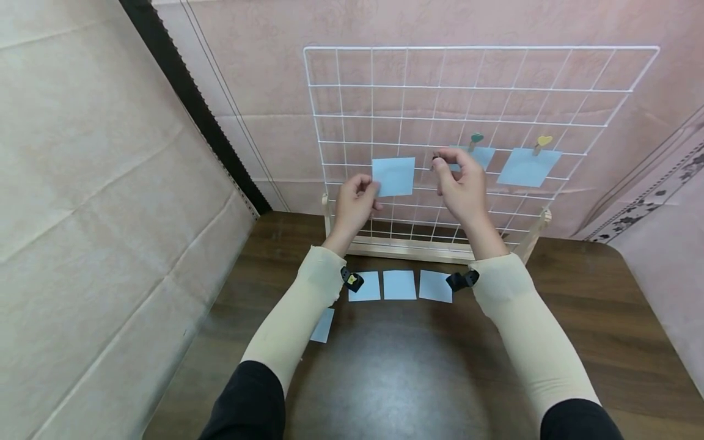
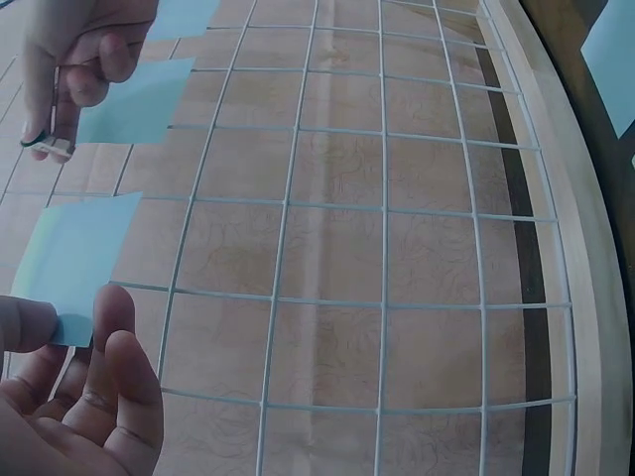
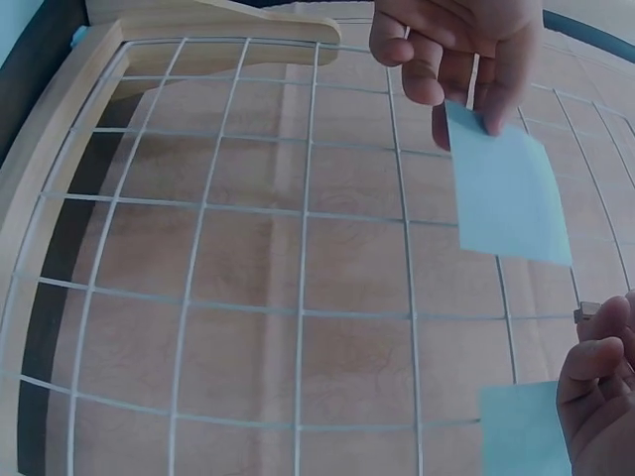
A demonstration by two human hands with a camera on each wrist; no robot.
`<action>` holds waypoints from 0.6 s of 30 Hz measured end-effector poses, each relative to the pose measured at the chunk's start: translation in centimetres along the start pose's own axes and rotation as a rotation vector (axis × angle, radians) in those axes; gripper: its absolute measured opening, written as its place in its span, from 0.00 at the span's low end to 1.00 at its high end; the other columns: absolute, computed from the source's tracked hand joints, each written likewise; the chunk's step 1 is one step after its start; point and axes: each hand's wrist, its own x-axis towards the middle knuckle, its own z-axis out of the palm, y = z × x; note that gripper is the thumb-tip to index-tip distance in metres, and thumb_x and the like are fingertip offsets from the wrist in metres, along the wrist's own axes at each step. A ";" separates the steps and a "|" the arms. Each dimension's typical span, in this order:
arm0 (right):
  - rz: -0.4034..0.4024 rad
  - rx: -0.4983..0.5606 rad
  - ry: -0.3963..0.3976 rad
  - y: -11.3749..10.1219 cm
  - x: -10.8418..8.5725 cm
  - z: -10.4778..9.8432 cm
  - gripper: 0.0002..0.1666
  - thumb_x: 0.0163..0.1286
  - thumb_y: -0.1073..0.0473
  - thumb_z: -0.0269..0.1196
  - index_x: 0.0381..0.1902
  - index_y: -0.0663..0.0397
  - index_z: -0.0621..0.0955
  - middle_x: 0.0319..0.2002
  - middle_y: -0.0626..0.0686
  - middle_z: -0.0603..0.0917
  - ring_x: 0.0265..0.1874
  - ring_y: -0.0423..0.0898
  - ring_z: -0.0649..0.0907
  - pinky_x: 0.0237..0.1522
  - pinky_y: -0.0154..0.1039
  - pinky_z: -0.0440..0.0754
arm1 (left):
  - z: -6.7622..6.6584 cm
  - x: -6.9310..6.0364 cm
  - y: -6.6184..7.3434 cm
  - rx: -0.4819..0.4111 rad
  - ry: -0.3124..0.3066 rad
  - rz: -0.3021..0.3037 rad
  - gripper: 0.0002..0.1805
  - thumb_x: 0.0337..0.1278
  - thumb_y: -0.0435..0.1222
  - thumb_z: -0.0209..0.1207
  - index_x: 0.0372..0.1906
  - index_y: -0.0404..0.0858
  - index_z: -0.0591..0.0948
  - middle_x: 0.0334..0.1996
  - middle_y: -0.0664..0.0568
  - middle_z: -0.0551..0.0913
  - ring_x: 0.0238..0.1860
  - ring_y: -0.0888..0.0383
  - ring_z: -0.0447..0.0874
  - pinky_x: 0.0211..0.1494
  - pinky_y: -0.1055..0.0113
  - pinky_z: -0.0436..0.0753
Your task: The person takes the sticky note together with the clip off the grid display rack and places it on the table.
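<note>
My left hand point(image 1: 354, 205) pinches a square light-blue paper note point(image 1: 393, 176) by its lower left corner, thumb in front. The note is in front of a white wire grid point(image 1: 478, 47); whether it touches the wires, I cannot tell. To its right, my right hand point(image 1: 462, 189) holds a small clothespin point(image 2: 52, 146) between thumb and fingers, mostly covered by them. Behind that hand a blue note point(image 1: 481, 156) hangs from the grid under a green heart clothespin point(image 1: 476, 138). Farther right hangs another note point(image 1: 528, 167) with a yellow heart clothespin point(image 1: 544, 141).
A wooden base point(image 1: 409, 249) with side feet carries the grid on a dark wood table point(image 1: 374, 379). Three blue notes point(image 1: 399, 285) lie in a row before it, and another note point(image 1: 322, 326) is partly under my left forearm. Pale cloth point(image 1: 110, 183) hangs at the left.
</note>
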 end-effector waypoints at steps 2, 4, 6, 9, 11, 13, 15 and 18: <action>0.003 -0.008 -0.002 0.6 -0.2 -0.2 0.17 0.82 0.67 0.55 0.60 0.74 0.80 0.44 0.56 0.82 0.16 0.36 0.73 0.23 0.26 0.73 | -0.1 -0.1 -0.2 0.000 -0.006 0.004 0.10 0.79 0.36 0.58 0.51 0.33 0.82 0.39 0.43 0.82 0.29 0.54 0.87 0.32 0.63 0.86; 0.016 -0.014 -0.002 1.4 -0.3 -0.4 0.17 0.83 0.66 0.55 0.61 0.73 0.80 0.45 0.59 0.82 0.16 0.36 0.73 0.23 0.27 0.73 | -0.1 -0.3 -0.4 0.000 -0.012 0.009 0.10 0.79 0.36 0.58 0.50 0.33 0.82 0.38 0.41 0.82 0.30 0.49 0.87 0.33 0.60 0.86; 0.028 -0.017 0.002 2.0 -0.6 -0.5 0.17 0.83 0.65 0.55 0.61 0.72 0.81 0.46 0.61 0.82 0.16 0.38 0.73 0.24 0.27 0.74 | -0.2 -0.4 -0.7 0.000 -0.018 0.009 0.10 0.79 0.36 0.58 0.50 0.33 0.82 0.37 0.40 0.82 0.31 0.46 0.87 0.31 0.63 0.85; 0.033 -0.010 0.014 2.7 -1.0 -0.9 0.17 0.83 0.64 0.57 0.60 0.69 0.82 0.45 0.56 0.83 0.17 0.40 0.75 0.26 0.28 0.77 | -0.4 -0.7 -1.1 -0.001 -0.023 0.004 0.10 0.79 0.36 0.58 0.51 0.32 0.82 0.37 0.44 0.82 0.30 0.48 0.87 0.30 0.66 0.84; 0.032 0.009 0.019 3.1 -1.3 -1.2 0.17 0.82 0.63 0.58 0.60 0.69 0.83 0.42 0.52 0.83 0.16 0.41 0.75 0.25 0.28 0.78 | -0.5 -0.9 -1.3 -0.004 -0.023 -0.008 0.10 0.79 0.36 0.58 0.50 0.33 0.82 0.36 0.48 0.82 0.29 0.53 0.86 0.29 0.69 0.83; 0.036 0.011 0.018 3.3 -1.7 -1.5 0.17 0.82 0.62 0.58 0.60 0.68 0.83 0.41 0.48 0.83 0.16 0.41 0.75 0.25 0.28 0.77 | -0.6 -1.1 -1.5 -0.006 -0.024 -0.018 0.10 0.78 0.36 0.58 0.49 0.33 0.82 0.35 0.49 0.81 0.27 0.55 0.86 0.28 0.71 0.82; 0.045 0.017 0.015 3.6 -2.1 -2.0 0.18 0.82 0.61 0.58 0.60 0.68 0.83 0.40 0.47 0.83 0.16 0.40 0.75 0.25 0.27 0.77 | -0.8 -1.4 -1.8 -0.010 -0.023 -0.026 0.09 0.78 0.36 0.58 0.48 0.34 0.82 0.33 0.47 0.81 0.26 0.56 0.85 0.27 0.69 0.82; 0.056 -0.001 0.012 4.0 -2.6 -2.6 0.19 0.83 0.59 0.58 0.61 0.67 0.83 0.40 0.46 0.84 0.16 0.38 0.75 0.25 0.28 0.77 | -1.0 -1.7 -2.0 -0.010 -0.025 -0.030 0.09 0.78 0.37 0.58 0.48 0.34 0.82 0.33 0.37 0.82 0.25 0.57 0.85 0.29 0.61 0.84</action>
